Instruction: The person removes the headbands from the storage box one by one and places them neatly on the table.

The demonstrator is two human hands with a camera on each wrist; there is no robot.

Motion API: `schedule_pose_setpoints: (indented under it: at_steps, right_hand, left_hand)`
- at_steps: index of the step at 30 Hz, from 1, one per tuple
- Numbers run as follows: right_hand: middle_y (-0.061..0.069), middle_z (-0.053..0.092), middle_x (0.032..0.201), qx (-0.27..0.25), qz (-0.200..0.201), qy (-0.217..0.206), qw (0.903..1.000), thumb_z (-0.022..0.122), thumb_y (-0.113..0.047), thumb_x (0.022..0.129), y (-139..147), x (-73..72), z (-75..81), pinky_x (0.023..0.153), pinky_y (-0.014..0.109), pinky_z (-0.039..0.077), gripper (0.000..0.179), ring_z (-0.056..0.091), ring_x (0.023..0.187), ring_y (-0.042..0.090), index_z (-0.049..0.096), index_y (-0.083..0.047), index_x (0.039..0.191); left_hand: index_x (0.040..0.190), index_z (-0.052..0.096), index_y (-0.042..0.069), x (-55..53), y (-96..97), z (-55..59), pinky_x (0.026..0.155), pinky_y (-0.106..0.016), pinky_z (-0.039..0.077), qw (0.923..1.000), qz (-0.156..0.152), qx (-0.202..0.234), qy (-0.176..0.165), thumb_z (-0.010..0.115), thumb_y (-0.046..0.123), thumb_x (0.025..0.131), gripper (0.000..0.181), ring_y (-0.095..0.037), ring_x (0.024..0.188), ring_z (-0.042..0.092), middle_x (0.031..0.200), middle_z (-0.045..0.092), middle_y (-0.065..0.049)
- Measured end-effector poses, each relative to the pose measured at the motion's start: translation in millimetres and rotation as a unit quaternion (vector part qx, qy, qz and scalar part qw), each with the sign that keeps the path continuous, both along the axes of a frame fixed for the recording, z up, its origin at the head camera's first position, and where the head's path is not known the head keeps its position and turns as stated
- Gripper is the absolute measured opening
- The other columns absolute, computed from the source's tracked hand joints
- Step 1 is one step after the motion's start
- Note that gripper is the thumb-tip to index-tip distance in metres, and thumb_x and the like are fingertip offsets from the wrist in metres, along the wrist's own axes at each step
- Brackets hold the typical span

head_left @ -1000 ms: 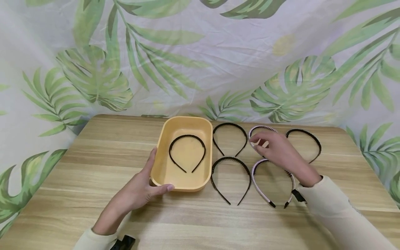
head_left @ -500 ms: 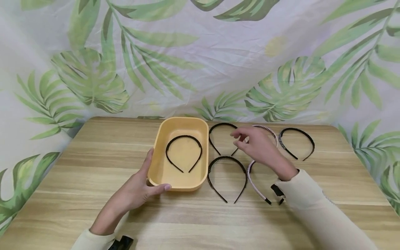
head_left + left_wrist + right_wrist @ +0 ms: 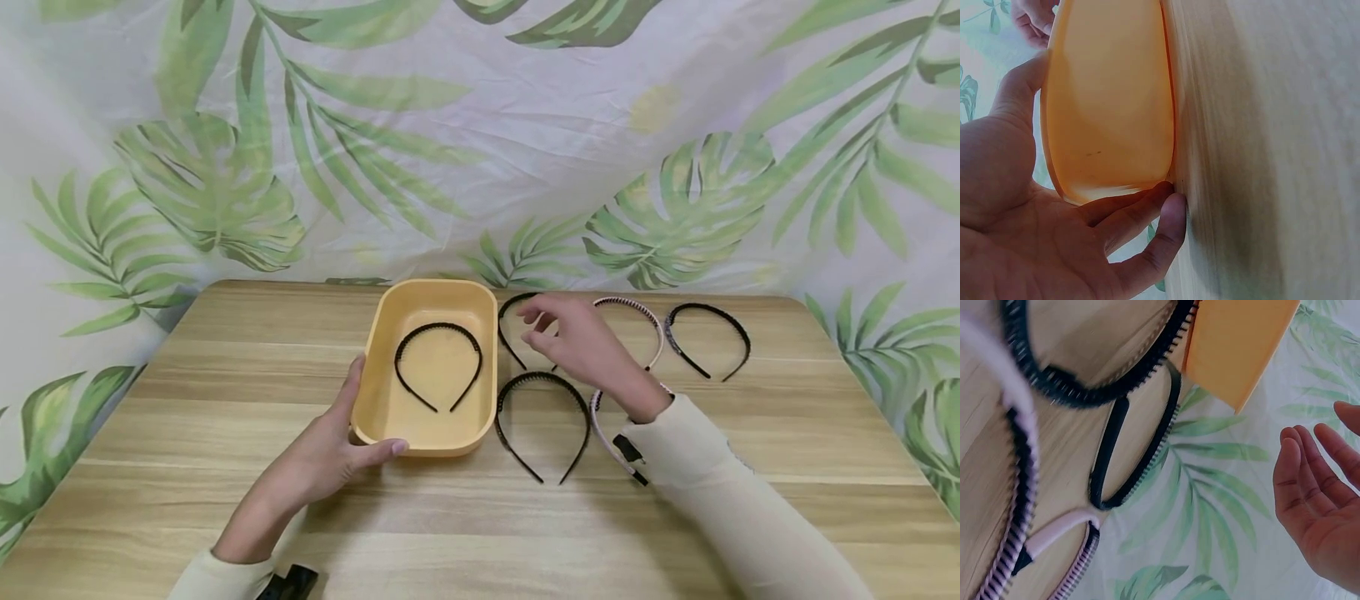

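My left hand (image 3: 322,458) holds the near left corner of a yellow plastic box (image 3: 372,367). Its thumb lies at the front rim and its fingers along the left side, as the left wrist view also shows. Inside the box lies a black headband (image 3: 438,326). Over a second black headband (image 3: 504,333), right of the box, hovers my right hand (image 3: 566,337). In the right wrist view its fingers are loosely bent, with nothing between them. That hand hides part of the headband below it. Nearer me lies another black headband (image 3: 543,376).
A light pink headband (image 3: 637,307) lies at the back, with a dark one (image 3: 708,307) to its right. Another pink headband (image 3: 606,439) is partly covered by my right forearm. All lie on a wooden table (image 3: 480,533) before a leaf-patterned cloth (image 3: 420,167).
My right hand has moved left, from above the back pink headband to above the back black one by the box. The left hand stays on the box. The head view has shifted slightly.
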State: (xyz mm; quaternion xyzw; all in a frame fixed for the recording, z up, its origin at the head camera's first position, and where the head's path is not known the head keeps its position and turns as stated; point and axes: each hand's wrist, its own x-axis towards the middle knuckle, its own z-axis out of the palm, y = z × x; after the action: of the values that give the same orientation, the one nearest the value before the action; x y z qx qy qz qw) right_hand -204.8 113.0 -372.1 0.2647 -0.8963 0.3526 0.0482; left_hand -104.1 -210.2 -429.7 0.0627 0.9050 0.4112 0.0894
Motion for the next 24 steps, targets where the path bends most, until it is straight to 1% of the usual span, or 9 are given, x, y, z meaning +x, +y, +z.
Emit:
schedule_pose_setpoints:
  at_steps: [4, 8, 11, 16, 18, 24]
  right_hand:
    - [0.019, 0.074, 0.108, -0.011, 0.007, -0.006, 0.9999, 0.069, -0.001, 0.094, -11, -2.4, -0.2, 0.079, 0.040, 0.057, 0.025, 0.071, 0.094, 0.030, 0.074, 0.001, 0.118]
    - [0.019, 0.074, 0.110, -0.018, 0.009, -0.026, 0.9994, 0.070, -0.004, 0.095, -22, -4.0, 0.2, 0.081, 0.038, 0.056, 0.027, 0.071, 0.096, 0.029, 0.073, 0.002, 0.121]
    - [0.018, 0.073, 0.112, -0.020, 0.005, -0.035, 0.9992, 0.072, -0.007, 0.096, -30, -6.1, -0.2, 0.082, 0.038, 0.057, 0.028, 0.072, 0.097, 0.028, 0.073, 0.001, 0.122]
    - [0.019, 0.075, 0.111, -0.013, 0.001, -0.019, 0.9997, 0.075, -0.008, 0.094, -44, -11.1, -3.4, 0.083, 0.038, 0.057, 0.025, 0.072, 0.093, 0.027, 0.074, 0.000, 0.118]
    - [0.018, 0.075, 0.110, -0.009, 0.003, -0.012, 0.9999, 0.075, -0.008, 0.094, -48, -13.1, -5.2, 0.082, 0.037, 0.057, 0.024, 0.072, 0.091, 0.026, 0.075, 0.000, 0.117]
    - [0.018, 0.073, 0.112, -0.003, 0.012, -0.027, 0.9995, 0.076, -0.009, 0.095, -61, -19.8, -9.8, 0.083, 0.036, 0.059, 0.027, 0.072, 0.092, 0.026, 0.074, 0.000, 0.120]
  left_hand:
    - [0.167, -0.019, 0.026, -0.1, 0.4, -0.3, 0.119, -0.069, 0.030, 1.0000, -0.002, 0.005, -0.003, 0.083, 0.045, 0.089, 0.130, -0.052, 0.150, 0.035, 0.172, 0.012, -0.029]
    - [0.167, -0.019, 0.025, 0.2, 1.1, 0.1, 0.118, -0.069, 0.030, 1.0000, -0.003, 0.007, -0.005, 0.083, 0.046, 0.089, 0.130, -0.052, 0.149, 0.036, 0.172, 0.012, -0.030]
    - [0.167, -0.019, 0.027, 0.1, 0.6, 0.1, 0.119, -0.069, 0.029, 0.9999, 0.000, 0.008, -0.009, 0.083, 0.046, 0.089, 0.130, -0.052, 0.151, 0.033, 0.173, 0.010, -0.028]
    - [0.167, -0.019, 0.028, -0.9, -0.9, 0.1, 0.120, -0.068, 0.027, 0.9999, 0.001, 0.014, -0.009, 0.084, 0.045, 0.089, 0.130, -0.051, 0.152, 0.030, 0.174, 0.008, -0.026]
    - [0.167, -0.019, 0.028, -0.9, -1.0, 0.2, 0.120, -0.067, 0.028, 0.9998, -0.001, 0.017, -0.007, 0.083, 0.045, 0.089, 0.129, -0.050, 0.152, 0.032, 0.174, 0.009, -0.026]
    - [0.167, -0.018, 0.024, -0.1, 0.3, 0.9, 0.119, -0.065, 0.032, 0.9999, -0.004, 0.010, -0.003, 0.082, 0.046, 0.090, 0.128, -0.048, 0.148, 0.041, 0.173, 0.014, -0.027]
